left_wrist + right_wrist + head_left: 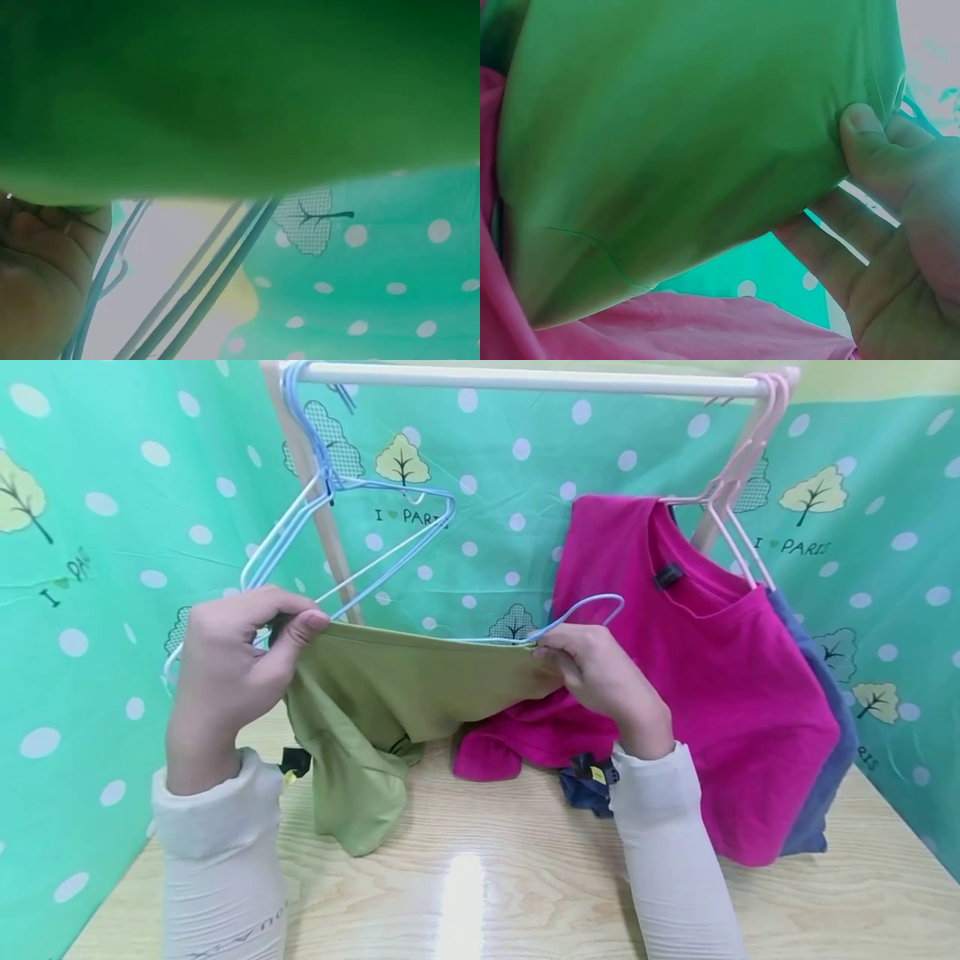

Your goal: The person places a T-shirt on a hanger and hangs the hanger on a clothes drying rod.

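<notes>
An olive-green garment [420, 681] is stretched between my two hands, its hemmed upper edge nearly level and its lower part drooping toward the table. My left hand [240, 652] pinches the left end of that edge between thumb and fingers. At the other end, my right hand [600, 681] pinches the cloth; in the right wrist view the thumb [864, 124] presses on its front. A light-blue wire hanger [600, 597] shows along the garment's upper edge and loops out above my right hand. Most of it is hidden behind the cloth. Blurred green cloth [240, 97] fills much of the left wrist view.
A white rail [525, 378] spans the top. Blue and white hangers [322, 452] hang at its left, pink ones [727, 485] at its right. A magenta sleeveless top [712, 710] hangs there, before a dark blue garment [832, 760]. Below is a wooden table [525, 893].
</notes>
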Demonstrator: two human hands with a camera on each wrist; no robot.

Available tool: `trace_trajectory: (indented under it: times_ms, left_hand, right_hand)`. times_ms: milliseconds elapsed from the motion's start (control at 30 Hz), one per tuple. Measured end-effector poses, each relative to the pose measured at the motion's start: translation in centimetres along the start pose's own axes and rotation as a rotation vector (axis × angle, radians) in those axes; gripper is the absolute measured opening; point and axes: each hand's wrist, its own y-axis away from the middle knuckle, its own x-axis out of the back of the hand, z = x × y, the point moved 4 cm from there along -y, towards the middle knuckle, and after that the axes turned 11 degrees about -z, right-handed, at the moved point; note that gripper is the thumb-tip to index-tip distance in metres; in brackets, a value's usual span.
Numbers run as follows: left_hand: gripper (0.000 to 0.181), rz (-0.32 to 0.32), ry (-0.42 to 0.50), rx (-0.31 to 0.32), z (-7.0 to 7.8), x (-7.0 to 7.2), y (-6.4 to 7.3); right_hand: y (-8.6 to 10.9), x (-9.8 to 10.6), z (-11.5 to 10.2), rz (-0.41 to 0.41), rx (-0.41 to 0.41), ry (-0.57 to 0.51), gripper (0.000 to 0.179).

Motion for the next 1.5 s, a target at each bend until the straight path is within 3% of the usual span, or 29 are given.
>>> trace_trajectory:
  times_ms: [167, 433, 733, 867, 967, 1033, 1200, 1333, 1500]
  left_hand:
    - [0.012, -0.12, -0.047, 0.03, 0.0, -0.2, 0.2]
    - [0.021, -0.363, 0.001, -0.046, 0.4, -1.0, 0.3]
    - [0.019, -0.472, 0.06, -0.002, 0.7, -3.5, 0.0]
    - [0.014, -0.469, 0.078, -0.006, 0.9, -4.2, -0.4]
    - [0.007, -0.411, 0.053, 0.023, 0.8, -4.0, -0.7]
    - [0.005, -0.359, 0.023, 0.073, 0.7, -3.5, -0.7]
    - [0.027, -0.279, -0.007, 0.262, 0.2, -2.0, -0.4]
    - [0.031, -0.295, -0.016, 0.358, -0.2, -1.2, 0.1]
    - [0.015, -0.333, -0.056, 0.41, -0.5, -0.5, 0.7]
  right_hand:
    - [-0.1, 0.0, 0.0, 0.008, 0.003, 0.014, 0.014]
    - [-0.5, -0.5, 0.1, 0.043, 0.007, 0.033, 0.009]
    - [-0.6, -1.2, -0.3, 0.027, -0.019, 0.05, 0.019]
    - [-0.7, -1.2, -0.4, 0.045, -0.037, 0.067, 0.025]
    - [-0.7, -1.2, -0.4, 0.081, -0.06, 0.089, 0.029]
    - [-0.8, -1.1, -0.4, 0.119, -0.068, 0.105, 0.026]
    - [-0.9, -0.9, -0.3, 0.232, -0.095, 0.12, 0.019]
    - [-0.9, -0.8, -0.1, 0.296, -0.134, 0.122, 0.016]
    - [-0.9, -0.7, 0.1, 0.33, -0.166, 0.124, 0.011]
